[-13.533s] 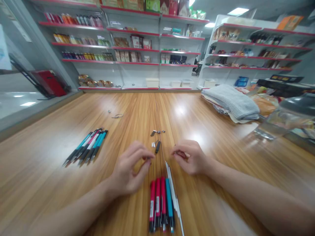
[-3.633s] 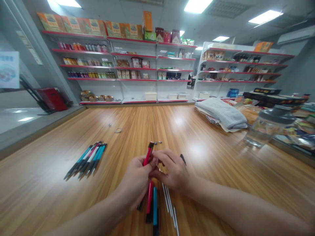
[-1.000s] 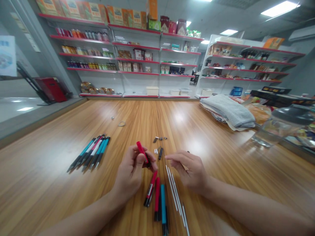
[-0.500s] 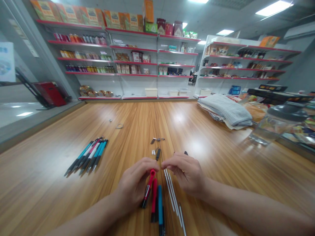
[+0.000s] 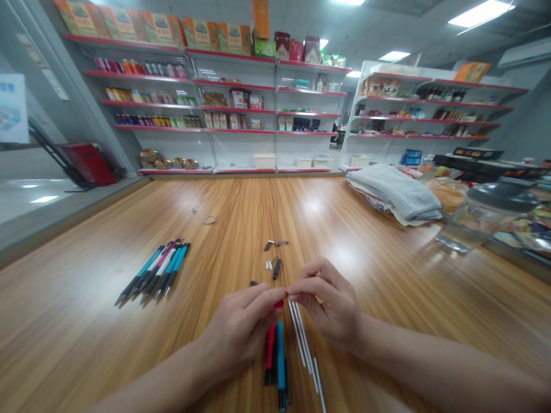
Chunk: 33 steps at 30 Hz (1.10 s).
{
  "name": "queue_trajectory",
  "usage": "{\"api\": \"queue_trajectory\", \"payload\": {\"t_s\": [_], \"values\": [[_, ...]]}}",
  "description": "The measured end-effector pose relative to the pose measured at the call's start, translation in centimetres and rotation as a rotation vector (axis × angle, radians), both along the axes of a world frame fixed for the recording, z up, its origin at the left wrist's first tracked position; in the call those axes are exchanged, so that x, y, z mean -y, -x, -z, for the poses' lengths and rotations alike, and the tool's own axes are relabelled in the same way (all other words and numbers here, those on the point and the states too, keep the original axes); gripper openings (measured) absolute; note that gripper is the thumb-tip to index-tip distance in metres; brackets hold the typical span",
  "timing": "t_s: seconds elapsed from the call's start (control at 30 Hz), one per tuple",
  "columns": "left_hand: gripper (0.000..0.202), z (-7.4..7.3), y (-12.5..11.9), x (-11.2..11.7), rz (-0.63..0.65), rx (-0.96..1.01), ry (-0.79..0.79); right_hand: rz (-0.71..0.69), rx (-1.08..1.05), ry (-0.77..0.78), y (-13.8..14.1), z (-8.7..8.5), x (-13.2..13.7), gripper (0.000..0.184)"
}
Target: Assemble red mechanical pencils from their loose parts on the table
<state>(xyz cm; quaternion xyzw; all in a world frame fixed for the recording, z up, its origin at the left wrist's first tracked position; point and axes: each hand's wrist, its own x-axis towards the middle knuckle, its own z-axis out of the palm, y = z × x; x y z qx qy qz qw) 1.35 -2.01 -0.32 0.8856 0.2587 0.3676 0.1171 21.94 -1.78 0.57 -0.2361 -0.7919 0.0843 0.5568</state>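
Note:
My left hand (image 5: 241, 321) is closed around a red pen barrel (image 5: 279, 303); only a short red piece shows past the fingers. A dark tip (image 5: 253, 283) peeks out behind the knuckles. Fingertips pinched, my right hand (image 5: 329, 301) meets the left at the barrel's end, and whatever it pinches is hidden. Below the hands lie another red barrel (image 5: 270, 355) and a blue barrel (image 5: 281, 361), both with dark ends. White refill tubes (image 5: 303, 335) lie beside them. Just beyond the hands are a black pen grip (image 5: 276, 269), small white pieces (image 5: 269, 265) and small metal parts (image 5: 270, 245).
Several pens (image 5: 157, 269) lie bunched on the left of the wooden table (image 5: 232, 201). Farther back is a thin ring (image 5: 209, 219). At the right are folded striped cloth (image 5: 394, 192) and a clear bottle (image 5: 469, 223). Stocked shelves (image 5: 241, 109) stand behind the table.
My left hand has turned over the red barrel and moved slightly right, now covering most of it. The right hand's fingers have come against the left fingertips.

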Motion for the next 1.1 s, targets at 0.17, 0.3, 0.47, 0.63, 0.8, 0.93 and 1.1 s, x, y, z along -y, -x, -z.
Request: {"api": "queue_trajectory", "payload": {"t_s": [0.17, 0.3, 0.47, 0.63, 0.8, 0.93, 1.1], "values": [[0.033, 0.45, 0.07, -0.26, -0.006, -0.001, 0.023, -0.116, 0.001, -0.027, 0.06, 0.02, 0.28, 0.024], [0.032, 0.41, 0.1, -0.26, -0.016, 0.025, 0.033, -0.157, 0.004, -0.02, 0.13, 0.06, 0.22, 0.026], [0.025, 0.13, 0.01, -0.13, -0.058, 0.008, -0.019, -0.121, 0.042, 0.002, 0.2, 0.25, -0.19, 0.018], [0.016, 0.04, -0.14, -0.32, -0.13, -0.045, -0.065, -0.074, 0.063, 0.034, 0.39, 0.64, -0.33, 0.01], [0.012, -0.09, -0.27, -0.36, -0.142, -0.065, -0.049, -0.049, 0.088, 0.056, 0.41, 0.88, -0.33, 0.007], [0.011, -0.31, -0.38, -0.14, -0.151, -0.058, -0.007, -0.047, 0.109, 0.064, 0.36, 0.56, -0.39, 0.006], [0.01, -0.19, -0.17, -0.13, -0.13, -0.057, -0.011, -0.089, 0.153, 0.069, 0.22, 0.21, -0.24, 0.014]]}}
